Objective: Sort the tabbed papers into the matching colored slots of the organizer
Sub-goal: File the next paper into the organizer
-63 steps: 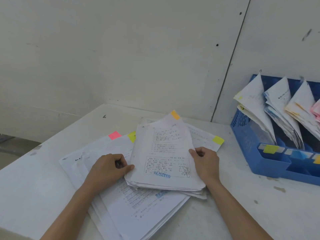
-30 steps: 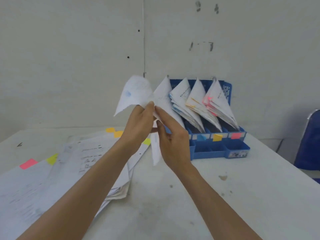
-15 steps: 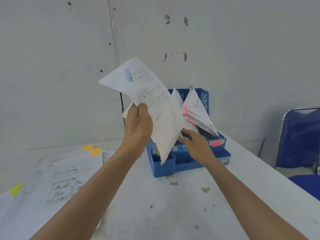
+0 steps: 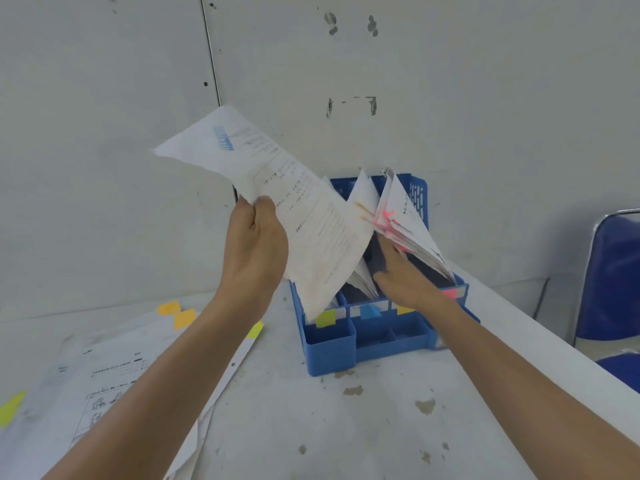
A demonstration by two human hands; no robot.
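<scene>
My left hand (image 4: 254, 249) grips a printed white sheet (image 4: 294, 216) by its left edge and holds it tilted over the blue organizer (image 4: 363, 341); the sheet's lower corner dips toward the left slots. My right hand (image 4: 398, 275) reaches into the organizer among the filed papers (image 4: 405, 216), fingers spread against the pink-tabbed stack; its fingertips are partly hidden. Slot labels show yellow-green (image 4: 325, 318), blue (image 4: 370, 311), yellow (image 4: 403, 310) and pink (image 4: 450, 292). A pile of tabbed papers (image 4: 104, 386) lies on the table at left.
The grey table (image 4: 363, 427) carries stains in front of the organizer. A wall stands right behind it. A blue chair (image 4: 613, 289) stands at the right past the table's edge. Orange tabs (image 4: 176, 313) and a yellow-green tab (image 4: 10, 408) stick out of the pile.
A sheet was lifted off the pile with both hands and carried right to the organizer. My right hand let go and moved in among the filed papers; the left lowered the sheet closer.
</scene>
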